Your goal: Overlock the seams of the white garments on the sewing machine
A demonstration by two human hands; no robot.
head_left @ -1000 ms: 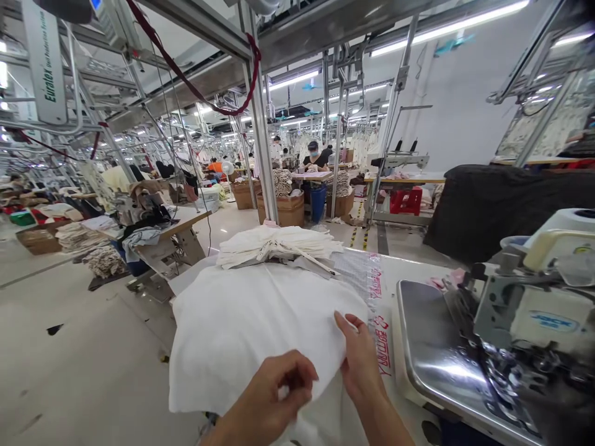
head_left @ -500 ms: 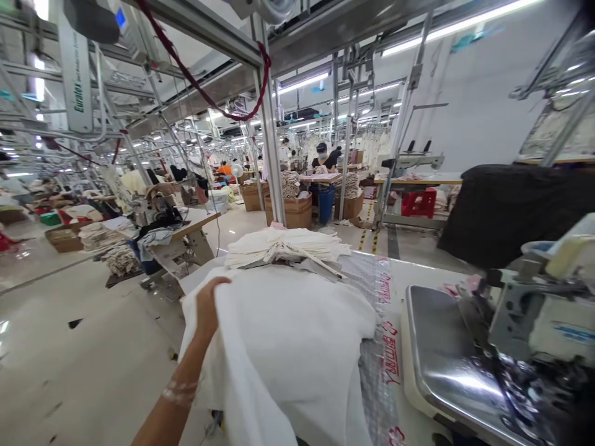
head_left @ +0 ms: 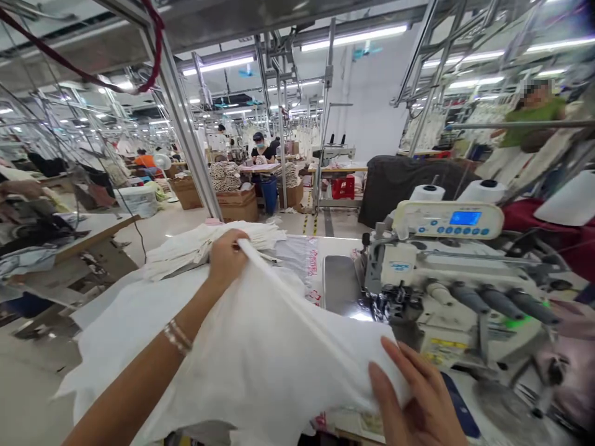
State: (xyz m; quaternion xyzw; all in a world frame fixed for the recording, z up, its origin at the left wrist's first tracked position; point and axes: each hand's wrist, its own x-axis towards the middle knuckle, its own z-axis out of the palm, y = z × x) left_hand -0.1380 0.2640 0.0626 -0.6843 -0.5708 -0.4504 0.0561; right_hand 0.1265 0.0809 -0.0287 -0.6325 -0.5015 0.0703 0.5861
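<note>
A white fabric piece [head_left: 269, 353] is stretched at a slant between my two hands. My left hand [head_left: 227, 260] is closed in a pinch on its upper edge, above the table. Down at the right, my right hand [head_left: 418, 396] has the other end of the fabric between thumb and fingers, in front of the overlock sewing machine [head_left: 437, 266]. Under and left of the held piece lie more white fabric pieces [head_left: 125, 316]. Behind my left hand is a layered stack of white cut pieces [head_left: 176, 248].
A shiny metal plate [head_left: 341, 282] adjoins the machine's needle area. Printed plastic sheeting [head_left: 304, 260] covers part of the table. White thread cones [head_left: 483, 191] stand behind the machine's control panel [head_left: 450, 220]. A metal post [head_left: 186, 124] rises beyond the table. Co-workers sit or stand farther off.
My left hand has lifted the white fabric piece and drawn it rightward. My right hand has come into view holding its other end. The view has turned right, showing the whole sewing machine.
</note>
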